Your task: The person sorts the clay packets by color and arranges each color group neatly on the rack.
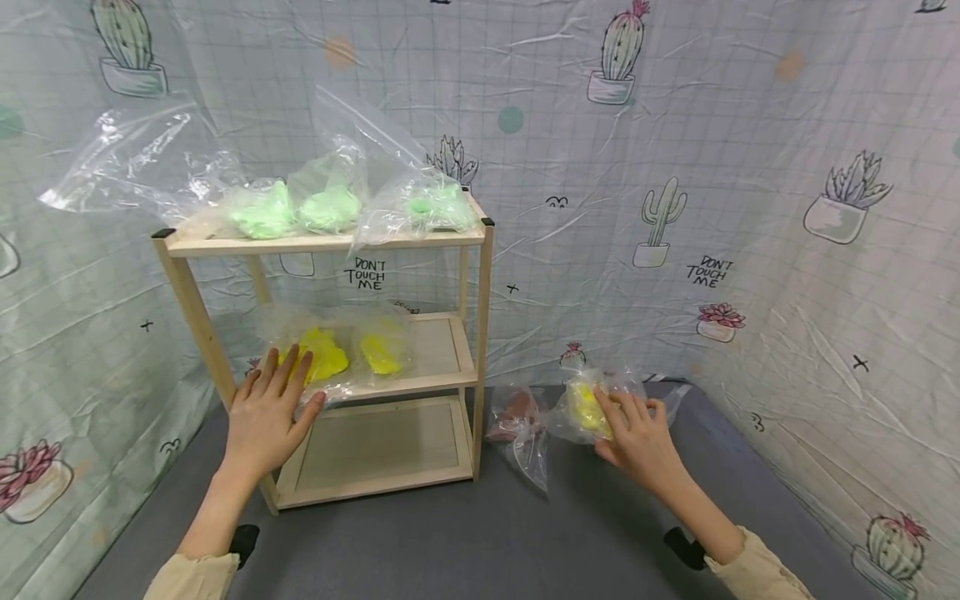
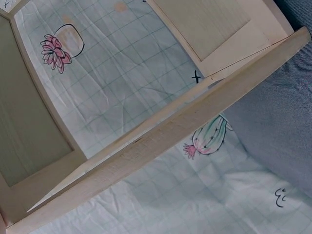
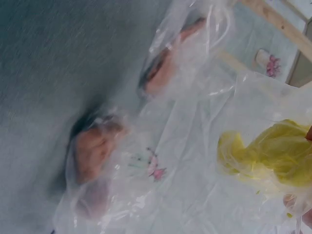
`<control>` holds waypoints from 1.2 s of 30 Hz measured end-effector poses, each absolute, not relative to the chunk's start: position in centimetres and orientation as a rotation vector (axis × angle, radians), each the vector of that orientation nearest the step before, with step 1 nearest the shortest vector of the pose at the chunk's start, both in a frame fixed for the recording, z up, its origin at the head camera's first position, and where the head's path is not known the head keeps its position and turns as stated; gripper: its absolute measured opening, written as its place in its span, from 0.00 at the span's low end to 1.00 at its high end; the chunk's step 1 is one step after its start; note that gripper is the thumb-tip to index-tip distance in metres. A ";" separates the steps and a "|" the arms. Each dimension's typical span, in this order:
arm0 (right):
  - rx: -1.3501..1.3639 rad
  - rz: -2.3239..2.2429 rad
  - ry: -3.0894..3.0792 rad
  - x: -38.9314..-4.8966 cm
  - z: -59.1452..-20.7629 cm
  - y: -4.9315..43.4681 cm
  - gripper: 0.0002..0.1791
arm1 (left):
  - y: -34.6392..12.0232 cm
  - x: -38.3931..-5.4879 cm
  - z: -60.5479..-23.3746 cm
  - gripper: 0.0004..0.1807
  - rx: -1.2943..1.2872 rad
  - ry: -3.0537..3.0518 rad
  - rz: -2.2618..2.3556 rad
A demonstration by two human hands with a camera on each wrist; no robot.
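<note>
My right hand (image 1: 641, 440) holds a clear plastic bag with a yellow clay-like lump (image 1: 583, 406) off to the right of the shelf. In the right wrist view, fingertips at the right edge pinch this bag around the yellow lump (image 3: 268, 155). My left hand (image 1: 262, 421), fingers spread, is at the left end of the middle shelf, against or just before a bagged yellow lump (image 1: 324, 357); contact is hard to tell. Beside that lies another bagged yellow lump (image 1: 381, 354). The left wrist view shows no hand, only the shelf's wooden post (image 2: 156, 131) and boards.
A wooden three-tier shelf (image 1: 375, 481) stands on the grey tabletop (image 1: 420, 542). Its top board carries bagged green lumps (image 1: 330, 208). A bagged brown lump (image 1: 519, 412) lies right of the shelf; another brown lump (image 3: 95, 153) shows in the right wrist view. Cactus-print cloth (image 1: 555, 167) surrounds everything.
</note>
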State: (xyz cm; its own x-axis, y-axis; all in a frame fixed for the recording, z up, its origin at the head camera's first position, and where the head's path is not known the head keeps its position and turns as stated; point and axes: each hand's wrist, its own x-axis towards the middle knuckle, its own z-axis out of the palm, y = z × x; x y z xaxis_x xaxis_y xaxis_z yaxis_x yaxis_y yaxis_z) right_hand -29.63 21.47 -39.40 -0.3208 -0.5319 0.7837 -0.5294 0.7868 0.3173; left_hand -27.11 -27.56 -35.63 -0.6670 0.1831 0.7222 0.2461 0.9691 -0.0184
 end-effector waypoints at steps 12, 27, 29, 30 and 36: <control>0.808 0.185 -1.844 -27.4 -37.6 17.6 0.29 | -27.5 -27.0 -35.5 0.33 -0.297 -2.322 -0.102; 0.848 0.469 -1.492 -25.9 -34.6 11.9 0.25 | -27.5 -27.1 -35.6 0.33 -0.303 -2.312 -0.106; 0.851 0.488 -1.473 -25.7 -34.4 11.1 0.25 | -27.5 -27.1 -35.6 0.33 -0.301 -2.318 -0.106; 0.856 0.497 -1.470 -25.7 -34.3 10.6 0.25 | -27.5 -27.0 -35.7 0.33 -0.299 -2.321 -0.106; 0.900 0.542 -1.444 -25.5 -33.8 8.1 0.26 | -27.6 -27.0 -35.6 0.33 -0.301 -2.307 -0.107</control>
